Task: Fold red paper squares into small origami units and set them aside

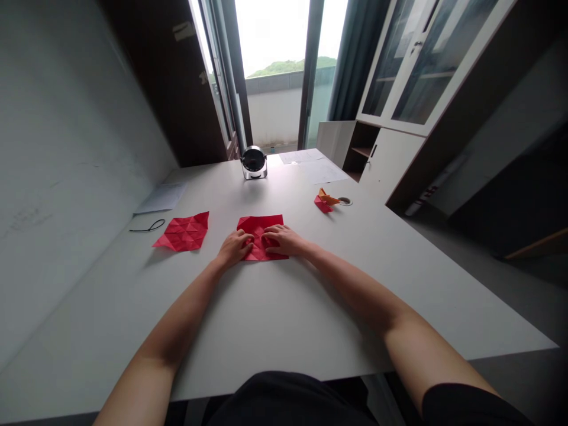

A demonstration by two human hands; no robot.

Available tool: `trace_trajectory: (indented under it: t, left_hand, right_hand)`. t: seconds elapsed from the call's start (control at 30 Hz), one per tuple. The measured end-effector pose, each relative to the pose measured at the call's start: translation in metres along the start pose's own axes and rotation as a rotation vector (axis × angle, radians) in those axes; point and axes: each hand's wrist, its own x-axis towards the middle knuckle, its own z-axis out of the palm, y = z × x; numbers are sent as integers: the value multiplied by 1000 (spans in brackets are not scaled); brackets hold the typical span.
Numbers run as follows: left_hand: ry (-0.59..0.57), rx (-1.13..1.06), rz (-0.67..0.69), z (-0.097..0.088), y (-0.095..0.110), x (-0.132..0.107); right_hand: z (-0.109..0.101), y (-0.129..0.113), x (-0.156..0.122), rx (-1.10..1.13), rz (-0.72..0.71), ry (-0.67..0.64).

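Note:
A creased sheet of red origami paper (261, 222) lies on the white table in front of me. My left hand (235, 246) is at its left side, with curled fingers gripping the paper near the middle. From the right, my right hand (284, 239) reaches over the same sheet, and its bent fingers grip the paper close to my left fingertips. The folds under the fingers are partly hidden. Off to the left rests a second red sheet (183, 232), unfolded and covered in crease lines, with no hand on it.
A round black device on a silver stand (254, 163) stands at the back. To the right are folded orange and red paper pieces (325, 201) beside a tape roll (345, 202). A black cord (153, 226) and white papers (160, 197) lie left, near the wall.

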Motion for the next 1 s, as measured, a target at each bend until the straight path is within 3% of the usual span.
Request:
trace_trajectory:
  t: [0.37,0.57,1.0]
  left_hand:
    - [-144,52,-73,17,-14,0]
    - [-103,14,-80,15,-15,1]
    - [19,-26,-69,14,-18,0]
  right_hand:
    - [10,9,0,-5,58,-12]
    - [12,15,-1,-39,165,6]
    - [11,17,-2,-63,152,52]
